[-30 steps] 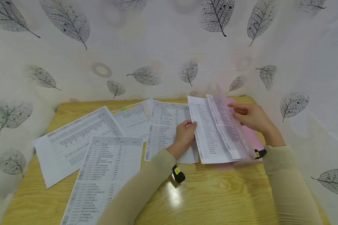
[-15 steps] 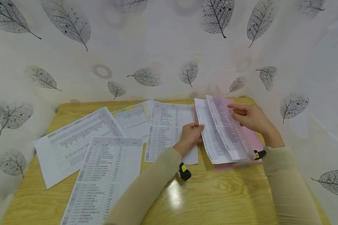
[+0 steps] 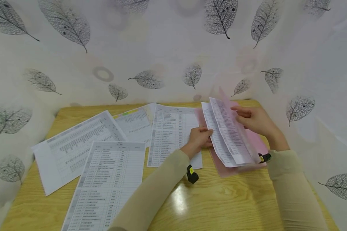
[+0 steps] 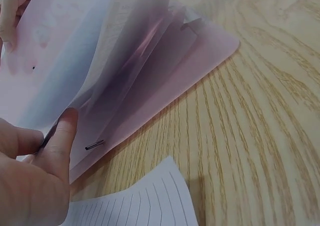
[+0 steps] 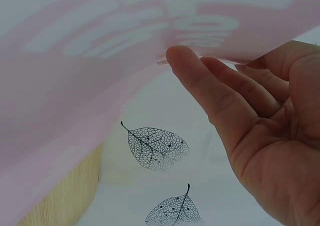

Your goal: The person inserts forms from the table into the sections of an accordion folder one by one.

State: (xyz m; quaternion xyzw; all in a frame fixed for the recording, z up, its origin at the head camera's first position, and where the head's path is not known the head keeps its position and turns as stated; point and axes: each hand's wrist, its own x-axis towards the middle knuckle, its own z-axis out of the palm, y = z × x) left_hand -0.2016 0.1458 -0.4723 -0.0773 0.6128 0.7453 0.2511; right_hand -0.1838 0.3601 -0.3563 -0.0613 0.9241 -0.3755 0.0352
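A pink translucent folder [image 3: 222, 170] lies at the table's right side, its cover [image 5: 75, 91] lifted. Printed sheets [image 3: 229, 131] stand tilted and fanned between the cover and the folder's back. My left hand [image 3: 200, 138] pinches the left edge of the sheets between thumb and finger. Beneath them, in the left wrist view, a metal fastener prong [image 4: 95, 144] sticks up from the folder. My right hand [image 3: 255, 120] holds the raised cover at its edge, with pale lettering on the pink plastic in the right wrist view. The sheets' right edges are hidden behind the cover.
A printed table sheet [image 3: 167, 128] lies left of the folder, partly under my left forearm. Farther left are a slanted sheet [image 3: 75, 154], one with coloured tabs [image 3: 136, 125] and a large sheet [image 3: 110, 173] near the front. A leaf-patterned curtain [image 3: 150, 48] surrounds the wooden table [image 3: 219, 199].
My left hand has moved right with the edge of the sheets, bringing them closer to the cover. More of the pink folder's left part shows now. The right hand stays nearly still.
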